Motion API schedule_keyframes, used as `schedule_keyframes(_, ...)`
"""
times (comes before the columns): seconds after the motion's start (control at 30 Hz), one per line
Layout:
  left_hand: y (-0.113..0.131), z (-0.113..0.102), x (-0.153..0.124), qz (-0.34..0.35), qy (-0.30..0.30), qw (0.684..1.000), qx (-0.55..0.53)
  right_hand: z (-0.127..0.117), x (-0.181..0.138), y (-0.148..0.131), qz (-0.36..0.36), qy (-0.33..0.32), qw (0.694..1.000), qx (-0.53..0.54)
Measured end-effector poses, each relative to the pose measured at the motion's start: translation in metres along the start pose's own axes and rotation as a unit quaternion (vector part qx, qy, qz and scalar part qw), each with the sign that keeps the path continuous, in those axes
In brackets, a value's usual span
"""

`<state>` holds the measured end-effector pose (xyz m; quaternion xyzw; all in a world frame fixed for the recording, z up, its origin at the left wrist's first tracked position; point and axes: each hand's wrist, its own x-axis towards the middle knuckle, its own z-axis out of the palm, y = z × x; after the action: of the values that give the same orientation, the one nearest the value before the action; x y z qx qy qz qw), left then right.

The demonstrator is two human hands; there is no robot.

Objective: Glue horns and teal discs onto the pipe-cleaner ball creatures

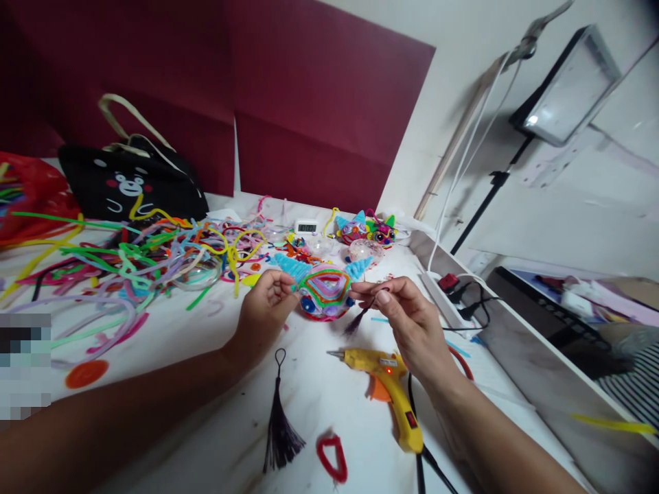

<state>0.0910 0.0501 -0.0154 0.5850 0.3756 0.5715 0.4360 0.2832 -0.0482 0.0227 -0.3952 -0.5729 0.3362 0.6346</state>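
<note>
A colourful fish-like or animal-head craft (329, 291), made of fuzzy pipe cleaners with blue pointed ears, is held just above the table. At its left side, the fingers of my left hand (265, 305) pinch its edge. My right hand (412, 319) is closed beside its right edge, with a dark tassel (356, 321) hanging from the pinched fingers. Below lies a second black tassel (282, 425) with its loop upward. A yellow hot glue gun (394, 384) with a lit red light rests under my right hand. Near it is a red pipe-cleaner loop (333, 460).
Tangled pipe cleaners (144, 261) cover the left of the table, before a black bag (131, 182). Two finished-looking crafts (353, 228) and a small digital timer (307, 226) stand behind. A power strip (447, 302) lies along the right edge; a lamp (566, 86) rises beyond.
</note>
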Motion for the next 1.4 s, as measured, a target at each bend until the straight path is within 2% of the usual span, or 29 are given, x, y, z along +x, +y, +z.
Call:
schedule_keyframes(0.13,-0.005,0.001,0.002,-0.005,0.048,0.999,-0.003,-0.001,0.007,0.000,-0.010,0.000,1.000,-0.022)
schedule_keyframes(0.27,-0.004,0.003,-0.002,-0.050,0.057,0.997,-0.003,0.000,0.025,-0.002,0.005,-0.007,1.000,-0.016)
schedule_keyframes(0.4,-0.005,0.006,-0.007,-0.101,0.059,0.993,0.017,0.002,0.043,-0.004,0.003,-0.040,0.993,-0.107)
schedule_keyframes(0.63,-0.009,0.007,-0.014,-0.196,0.038,0.978,0.056,0.013,0.054,-0.002,-0.047,-0.088,0.957,-0.274)
schedule_keyframes(0.8,-0.012,0.010,-0.014,-0.240,0.021,0.967,0.080,0.015,0.051,-0.004,-0.047,-0.113,0.930,-0.346)
schedule_keyframes(1.2,-0.024,0.010,-0.009,-0.247,0.010,0.968,0.047,0.011,0.056,-0.003,-0.065,-0.135,0.920,-0.362)
schedule_keyframes(1.4,-0.025,0.010,-0.012,-0.178,0.044,0.981,0.060,0.010,0.057,-0.001,-0.058,-0.131,0.918,-0.370)
